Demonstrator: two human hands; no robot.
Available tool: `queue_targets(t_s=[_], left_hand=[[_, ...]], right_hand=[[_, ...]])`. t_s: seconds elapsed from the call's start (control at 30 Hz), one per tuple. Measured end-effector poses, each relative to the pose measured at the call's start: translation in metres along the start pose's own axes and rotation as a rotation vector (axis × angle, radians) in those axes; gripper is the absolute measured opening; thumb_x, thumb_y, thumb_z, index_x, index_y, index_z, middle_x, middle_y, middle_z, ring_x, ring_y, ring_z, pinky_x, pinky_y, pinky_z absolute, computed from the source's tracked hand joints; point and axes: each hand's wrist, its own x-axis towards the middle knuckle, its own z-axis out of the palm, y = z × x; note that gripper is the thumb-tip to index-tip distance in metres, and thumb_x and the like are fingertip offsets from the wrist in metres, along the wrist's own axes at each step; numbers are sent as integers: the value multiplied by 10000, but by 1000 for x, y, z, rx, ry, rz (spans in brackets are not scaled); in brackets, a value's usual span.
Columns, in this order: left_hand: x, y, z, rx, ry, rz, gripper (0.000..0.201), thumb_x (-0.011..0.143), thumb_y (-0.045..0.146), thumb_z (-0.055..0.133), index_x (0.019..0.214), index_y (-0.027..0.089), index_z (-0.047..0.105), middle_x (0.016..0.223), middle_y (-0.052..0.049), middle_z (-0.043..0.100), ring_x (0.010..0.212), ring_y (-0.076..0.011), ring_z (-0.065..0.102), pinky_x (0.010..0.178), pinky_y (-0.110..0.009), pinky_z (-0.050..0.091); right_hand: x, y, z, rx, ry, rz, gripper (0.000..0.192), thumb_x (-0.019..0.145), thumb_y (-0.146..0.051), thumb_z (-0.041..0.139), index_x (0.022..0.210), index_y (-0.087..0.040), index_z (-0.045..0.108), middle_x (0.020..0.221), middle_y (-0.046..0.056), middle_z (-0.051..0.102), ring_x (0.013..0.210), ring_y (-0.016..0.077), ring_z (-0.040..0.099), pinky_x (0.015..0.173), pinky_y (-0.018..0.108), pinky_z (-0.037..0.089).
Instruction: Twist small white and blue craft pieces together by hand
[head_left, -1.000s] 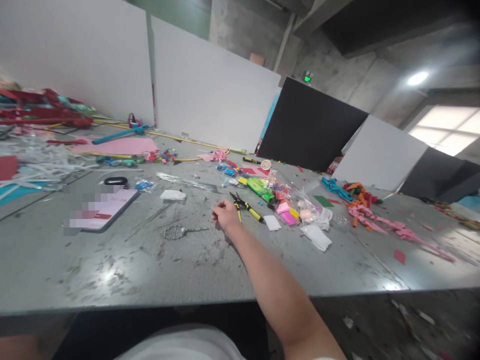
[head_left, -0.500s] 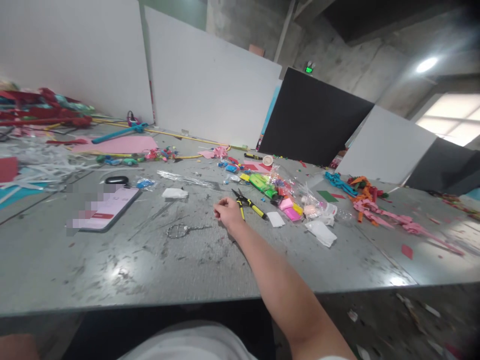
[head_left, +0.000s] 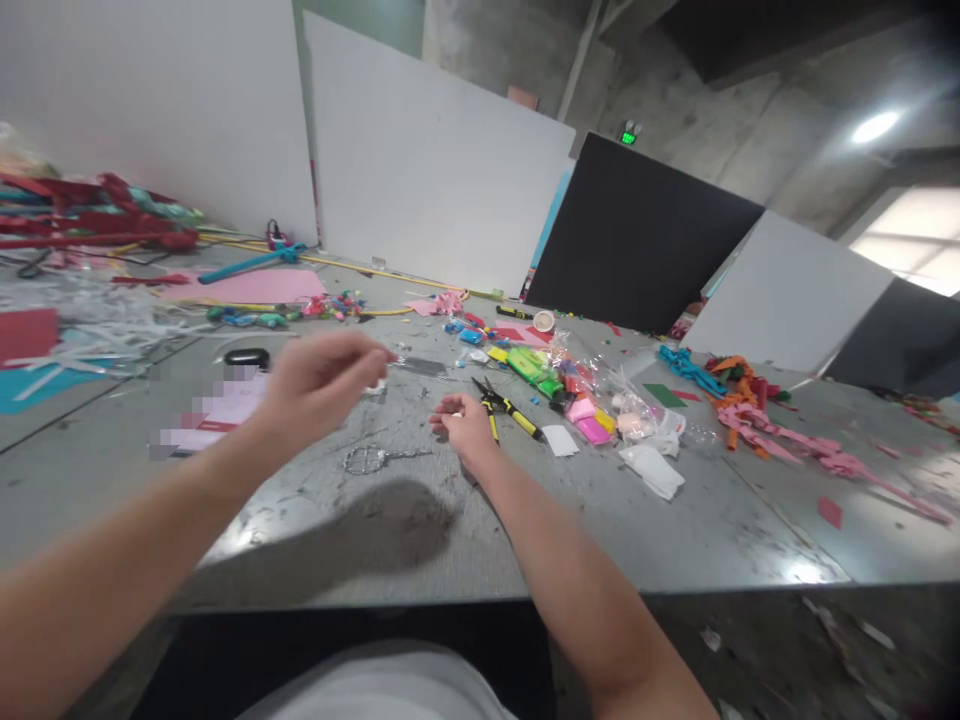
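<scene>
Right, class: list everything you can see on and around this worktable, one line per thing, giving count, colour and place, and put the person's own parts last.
Table: one, grey, scuffed, fills the foreground.
Pliers: one, yellow and black handles, just right of the right hand.
Wire loop: one, silvery, on the table between the hands.
Phone: one, pink screen, left of centre.
Black case: one, behind the phone.
White card: one, right of the pliers.
Packets: many, green, pink, yellow, clear, centre right.
Pink strips: a pile, with orange and blue, far right.
Boards: several, white and black, standing behind the table.
Left hand: raised over the table, fingers pinched; grip contents unclear.
Right hand: resting on the table, fingers curled.
</scene>
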Motion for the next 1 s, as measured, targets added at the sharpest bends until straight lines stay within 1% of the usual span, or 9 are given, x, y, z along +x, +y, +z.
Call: queue_targets(t_s=[0.07,0.13,0.27,0.37,0.43,0.57,0.77,0.87,1.0], left_hand=[[2,-17,11,55,-96,-23,306,1059,441,689,1028,138,715,922,-18,712,794,-155,686,747,-324,621],[2,-35,25,97,-193,-51,325,1056,441,694,948,136,700,801,17,663,680,-127,634,669,-286,584],[-7,-55,49,128,-347,-77,317,1061,442,689,978,137,710,825,9,684,704,-132,654,694,-297,598],[-12,-60,54,138,-437,-92,301,1057,435,697,1007,139,716,886,-11,716,763,-145,686,748,-324,622],[-11,-61,52,149,-452,-100,295,1059,432,694,1032,139,719,923,-21,725,795,-154,697,769,-336,628],[-7,-62,47,170,-443,-108,287,1058,426,695,1073,141,719,973,-33,731,832,-163,704,790,-349,634],[-9,-59,47,147,-443,-124,295,1062,433,686,1074,140,719,968,-31,730,831,-165,704,790,-349,633],[-10,-56,48,108,-462,-119,304,1066,441,679,1071,139,718,952,-28,725,816,-161,699,779,-345,629],[-11,-52,47,43,-490,-92,331,1072,465,662,1030,142,715,915,-21,713,805,-160,690,773,-341,620]], right_hand=[[-3,0,0,-37,-24,-17,300,1072,-357,709,1292,-155,678,1170,69,732,921,176,739,787,337,663],[-5,0,0,-91,-57,-22,297,1077,-367,701,1284,-154,676,1117,56,734,859,159,729,743,313,652],[-12,2,-5,-206,-110,-61,294,1090,-421,676,1198,-148,693,997,27,723,756,130,692,679,279,619],[-16,1,-10,-277,-117,-120,307,1078,-454,688,1072,-148,705,936,11,709,745,128,673,693,283,604],[-16,-1,-14,-305,-109,-154,319,1075,-467,684,1048,-150,705,942,13,707,774,140,675,723,299,604],[-15,-2,-15,-312,-108,-190,309,1073,-457,686,1122,-153,707,1040,38,721,864,166,700,786,336,622],[-17,2,-7,-286,-183,-172,305,1081,-412,691,1241,-152,698,1060,45,740,835,155,723,749,319,644],[-20,0,-6,-312,-216,-200,286,1086,-410,687,1193,-146,710,1008,32,743,803,145,723,739,310,643],[-24,-3,-10,-403,-220,-259,317,1093,-454,666,1039,-145,714,863,-5,714,687,119,676,675,279,609]])
